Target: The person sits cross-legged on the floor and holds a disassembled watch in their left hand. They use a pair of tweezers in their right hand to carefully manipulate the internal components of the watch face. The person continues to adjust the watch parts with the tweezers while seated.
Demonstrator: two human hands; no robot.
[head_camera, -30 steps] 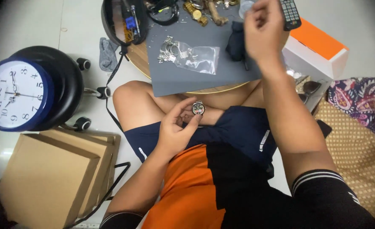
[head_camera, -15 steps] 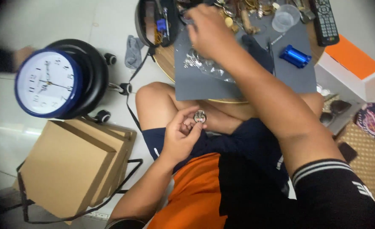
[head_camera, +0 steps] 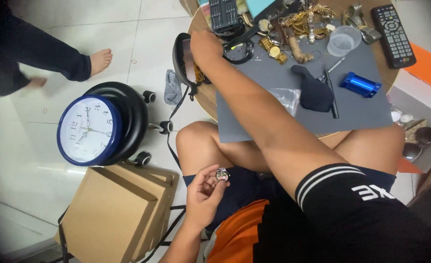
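Note:
My left hand (head_camera: 203, 191) is low over my lap and holds a small round watch case (head_camera: 222, 174) between thumb and fingertips. My right hand (head_camera: 205, 47) reaches far across to the left edge of the round table, resting at an open black case (head_camera: 182, 62) beside a black watch (head_camera: 239, 50). Its fingers curl down and I cannot tell if they hold anything. A grey mat (head_camera: 274, 92) covers the table under my forearm.
On the mat lie a blue cylinder (head_camera: 360, 84), a black cloth (head_camera: 315, 90), a clear cup (head_camera: 343, 40), gold watches (head_camera: 303, 19) and a remote (head_camera: 394, 34). A blue wall clock (head_camera: 90, 130) leans on a stool, a cardboard box (head_camera: 111, 219) below. Another person's foot (head_camera: 100, 60) stands upper left.
My right hand swept from the table's right side to its far left edge by the black case. The view shifted right. My left hand kept the watch case over my lap.

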